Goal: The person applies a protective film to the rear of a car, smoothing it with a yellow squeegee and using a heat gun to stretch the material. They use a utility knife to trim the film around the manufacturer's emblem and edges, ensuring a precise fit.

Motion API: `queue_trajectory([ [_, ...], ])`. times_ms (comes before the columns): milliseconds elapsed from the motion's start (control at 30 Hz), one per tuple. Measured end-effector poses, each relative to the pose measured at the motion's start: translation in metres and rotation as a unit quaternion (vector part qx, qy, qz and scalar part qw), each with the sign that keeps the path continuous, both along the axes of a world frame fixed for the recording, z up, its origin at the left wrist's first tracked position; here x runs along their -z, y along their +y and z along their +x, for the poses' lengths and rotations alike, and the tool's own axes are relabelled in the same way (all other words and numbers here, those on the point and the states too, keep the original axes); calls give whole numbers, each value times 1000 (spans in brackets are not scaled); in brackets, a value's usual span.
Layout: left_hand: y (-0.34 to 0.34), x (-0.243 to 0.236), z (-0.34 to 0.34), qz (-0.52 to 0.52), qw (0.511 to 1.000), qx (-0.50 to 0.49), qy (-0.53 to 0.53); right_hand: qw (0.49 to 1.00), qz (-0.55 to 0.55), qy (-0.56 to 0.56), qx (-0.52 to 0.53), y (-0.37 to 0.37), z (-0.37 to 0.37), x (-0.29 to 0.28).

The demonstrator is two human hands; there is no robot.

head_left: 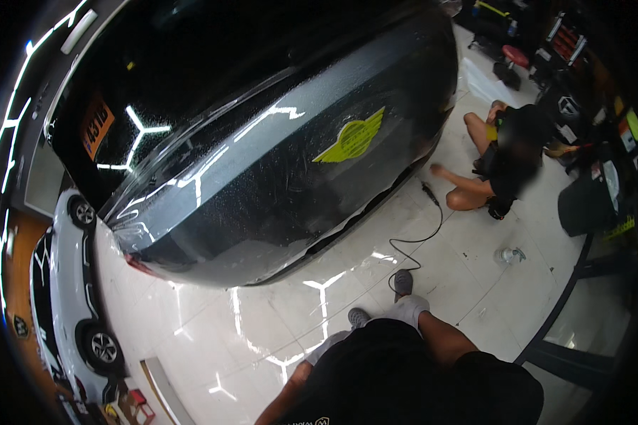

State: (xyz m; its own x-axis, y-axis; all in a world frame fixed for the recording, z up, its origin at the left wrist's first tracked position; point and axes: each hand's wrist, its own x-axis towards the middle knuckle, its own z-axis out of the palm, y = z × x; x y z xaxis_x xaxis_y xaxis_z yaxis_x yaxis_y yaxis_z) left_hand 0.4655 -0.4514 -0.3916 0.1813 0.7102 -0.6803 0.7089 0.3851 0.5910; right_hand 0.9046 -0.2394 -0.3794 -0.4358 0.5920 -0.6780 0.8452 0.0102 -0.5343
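Note:
A large dark car (262,212) stands in front of me, its rear panel wet and glossy, with clear film wrinkled along its lower edge. A yellow-green winged emblem (358,134) sits on the panel. My left hand (301,372) is low at my side, against my grey shorts, its fingers hidden. My right forearm (444,340) comes down beside the other leg of the shorts (408,309); the hand at its end cannot be made out. Neither hand touches the car.
At right a person (517,152) squats near the bumper, one hand toward it. A black cable (432,230) runs over the tiles to my shoe (403,281). Also here are a spray bottle (509,255), a black bin (586,205) and, at left, a white car (74,290).

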Motion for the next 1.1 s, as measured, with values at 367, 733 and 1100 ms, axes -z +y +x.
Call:
queue_trajectory([
  [367, 29, -16, 0, -46, 954, 176, -238, 999, 1, 32, -30, -15, -14, -173],
  [733, 22, -5, 142, -23, 905, -263, -334, 988, 122, -72, -66, -112, 110, -109],
  [1100, 80, 0, 205, -105, 857, -343, -371, 958, -143, -29, 246, -104, 192, -143],
])
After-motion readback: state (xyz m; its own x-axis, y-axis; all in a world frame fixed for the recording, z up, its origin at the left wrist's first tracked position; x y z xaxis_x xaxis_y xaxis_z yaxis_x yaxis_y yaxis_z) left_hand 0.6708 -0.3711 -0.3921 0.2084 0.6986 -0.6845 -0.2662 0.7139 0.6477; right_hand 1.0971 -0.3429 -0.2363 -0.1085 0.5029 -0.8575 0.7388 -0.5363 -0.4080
